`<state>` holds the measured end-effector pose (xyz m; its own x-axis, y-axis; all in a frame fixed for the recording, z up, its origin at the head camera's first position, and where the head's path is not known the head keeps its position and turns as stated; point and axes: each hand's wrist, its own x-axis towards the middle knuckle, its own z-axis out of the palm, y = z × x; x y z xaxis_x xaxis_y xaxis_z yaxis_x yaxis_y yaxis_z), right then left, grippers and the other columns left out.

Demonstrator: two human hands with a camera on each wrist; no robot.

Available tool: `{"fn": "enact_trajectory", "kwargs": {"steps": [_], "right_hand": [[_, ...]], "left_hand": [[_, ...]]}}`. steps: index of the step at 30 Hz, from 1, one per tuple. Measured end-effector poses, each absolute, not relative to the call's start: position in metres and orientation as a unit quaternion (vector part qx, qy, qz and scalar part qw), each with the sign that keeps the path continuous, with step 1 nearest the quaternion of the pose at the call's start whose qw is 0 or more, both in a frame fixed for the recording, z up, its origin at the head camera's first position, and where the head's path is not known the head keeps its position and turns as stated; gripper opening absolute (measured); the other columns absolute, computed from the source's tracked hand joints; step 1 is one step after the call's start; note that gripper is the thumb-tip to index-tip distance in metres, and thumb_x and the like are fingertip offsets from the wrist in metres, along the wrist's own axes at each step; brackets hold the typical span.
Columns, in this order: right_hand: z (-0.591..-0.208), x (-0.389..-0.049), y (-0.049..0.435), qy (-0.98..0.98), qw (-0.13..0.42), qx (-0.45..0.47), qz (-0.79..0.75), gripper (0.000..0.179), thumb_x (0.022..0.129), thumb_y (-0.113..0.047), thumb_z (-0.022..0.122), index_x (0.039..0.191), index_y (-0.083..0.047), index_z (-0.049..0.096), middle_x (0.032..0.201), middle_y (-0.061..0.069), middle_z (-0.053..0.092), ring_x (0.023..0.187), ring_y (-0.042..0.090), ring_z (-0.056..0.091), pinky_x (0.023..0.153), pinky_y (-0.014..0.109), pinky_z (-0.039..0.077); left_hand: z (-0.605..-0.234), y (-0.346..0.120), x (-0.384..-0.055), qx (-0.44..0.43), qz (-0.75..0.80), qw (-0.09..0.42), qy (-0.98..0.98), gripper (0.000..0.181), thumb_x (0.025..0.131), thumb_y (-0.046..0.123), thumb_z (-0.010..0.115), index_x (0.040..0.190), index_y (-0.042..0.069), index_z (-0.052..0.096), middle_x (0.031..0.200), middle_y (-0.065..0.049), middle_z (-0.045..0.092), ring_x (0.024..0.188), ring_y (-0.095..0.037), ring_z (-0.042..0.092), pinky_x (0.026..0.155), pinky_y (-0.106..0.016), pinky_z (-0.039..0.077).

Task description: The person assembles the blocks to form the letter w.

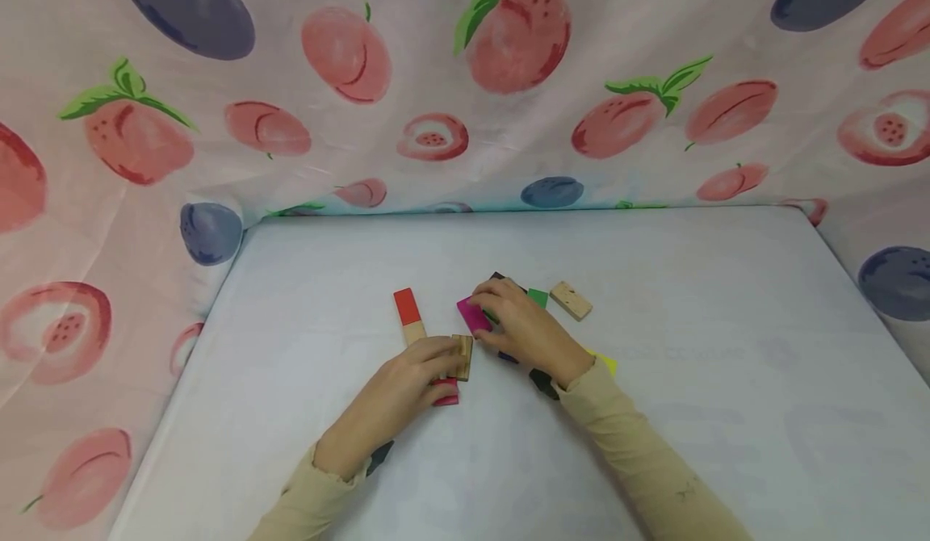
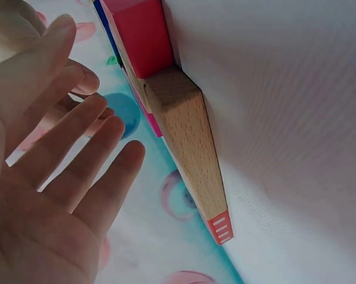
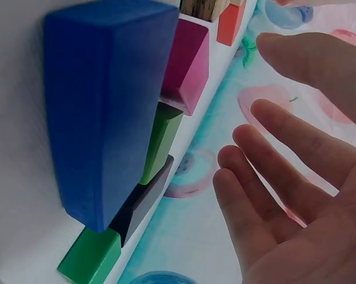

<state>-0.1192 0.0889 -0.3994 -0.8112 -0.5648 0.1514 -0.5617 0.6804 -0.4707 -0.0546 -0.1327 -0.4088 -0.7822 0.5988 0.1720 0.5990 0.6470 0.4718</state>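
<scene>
My left hand (image 1: 398,387) hovers over a wood-grain block (image 1: 465,357) and a red block (image 1: 446,397), its fingers loosely extended. In the left wrist view, a gap separates those fingers from the red block and a plain wooden block (image 2: 193,142). Above a cluster of blocks is my right hand (image 1: 529,333), beside a magenta block (image 1: 471,315). The right wrist view shows its palm and spread fingers holding nothing. A blue block (image 3: 107,112), a dark green block (image 3: 160,142), a black block (image 3: 141,204) and a bright green block (image 3: 92,257) lie there, partly hidden from the head.
A red-topped block (image 1: 408,306) lies left of the cluster, a pale wooden block (image 1: 571,300) right of it. Near the right sleeve are a yellow piece (image 1: 606,362) and a black piece (image 1: 543,384). Another dark piece (image 1: 380,455) sits by the left wrist. Fruit-print cloth (image 1: 436,81) surrounds the white table (image 1: 697,299).
</scene>
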Motion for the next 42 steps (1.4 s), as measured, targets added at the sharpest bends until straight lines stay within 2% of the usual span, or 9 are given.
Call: {"fn": "enact_trajectory", "kwargs": {"steps": [11, 21, 28, 42], "right_hand": [[-0.403, -0.128, 0.086, 0.921, 0.024, -0.304, -0.241, 0.042, 0.087, -0.019, 0.078, 0.123, -0.002, 0.066, 0.128, 0.011, 0.059, 0.119, 0.024, 0.055, 0.103, 0.038, 0.05], [-0.406, -0.132, 0.082, 0.923, 0.066, -0.299, -0.233, 0.048, 0.088, -0.018, 0.077, 0.131, -0.002, 0.061, 0.138, 0.013, 0.054, 0.129, 0.028, 0.05, 0.106, 0.04, 0.048], [-0.408, -0.134, 0.083, 0.923, 0.081, -0.3, -0.226, 0.049, 0.088, -0.018, 0.077, 0.131, -0.002, 0.061, 0.141, 0.012, 0.053, 0.133, 0.028, 0.047, 0.108, 0.04, 0.046], [-0.41, -0.139, 0.084, 0.917, 0.098, -0.307, -0.236, 0.047, 0.089, -0.021, 0.076, 0.131, -0.004, 0.064, 0.139, 0.01, 0.056, 0.131, 0.027, 0.049, 0.11, 0.04, 0.044]], "left_hand": [[-0.416, -0.133, -0.059, -0.345, -0.251, -0.003, -0.905, 0.044, 0.083, 0.021, 0.08, 0.124, 0.01, 0.07, 0.137, -0.005, 0.059, 0.128, -0.019, 0.055, 0.1, -0.034, 0.053], [-0.42, -0.135, -0.061, -0.347, -0.251, -0.028, -0.903, 0.047, 0.085, 0.024, 0.079, 0.128, 0.009, 0.068, 0.141, -0.006, 0.057, 0.132, -0.021, 0.052, 0.104, -0.036, 0.049], [-0.419, -0.135, -0.061, -0.343, -0.247, -0.038, -0.906, 0.04, 0.086, 0.024, 0.078, 0.122, 0.009, 0.071, 0.141, -0.008, 0.058, 0.133, -0.023, 0.052, 0.106, -0.039, 0.048], [-0.42, -0.135, -0.061, -0.327, -0.246, -0.053, -0.911, 0.039, 0.086, 0.026, 0.077, 0.121, 0.011, 0.072, 0.142, -0.007, 0.057, 0.134, -0.023, 0.052, 0.107, -0.04, 0.047]]}}
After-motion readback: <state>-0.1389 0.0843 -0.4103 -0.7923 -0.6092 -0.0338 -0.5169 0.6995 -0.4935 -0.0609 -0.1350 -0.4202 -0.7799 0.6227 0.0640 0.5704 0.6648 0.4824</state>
